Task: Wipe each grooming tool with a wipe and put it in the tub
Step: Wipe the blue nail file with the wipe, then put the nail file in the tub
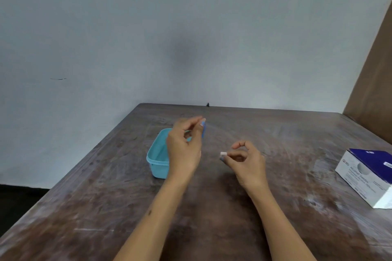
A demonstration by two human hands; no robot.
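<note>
Head view. A worn, dark brown wooden table (pixel 212 207) fills the lower half of the picture, and a pale grey wall stands behind it.

The left hand (pixel 184 146) is raised above the table just right of the tub. Its thumb and fingertips are curled and pinch a slim blue piece (pixel 204 128), which stands nearly upright. It is blurred, possibly a wipe packet or a small tool; I cannot tell which.

The right hand (pixel 247 160) is lower and nearer, to the right of the left hand and apart from it. Its fingers are curled and its fingertips pinch a small white scrap (pixel 223 154), seemingly a wipe, which sticks out on the hand's left side with a darker edge beneath it.

A turquoise plastic tub (pixel 158 154), open-topped, sits on the table left of centre. The left hand and wrist hide its right part, and no contents can be made out in the part that shows.

A white and dark blue box (pixel 369 176) lies at the right edge of the table, well apart from both hands. Its print is too blurred to read.

A brown panel (pixel 373 82) leans in at the far right.
</note>
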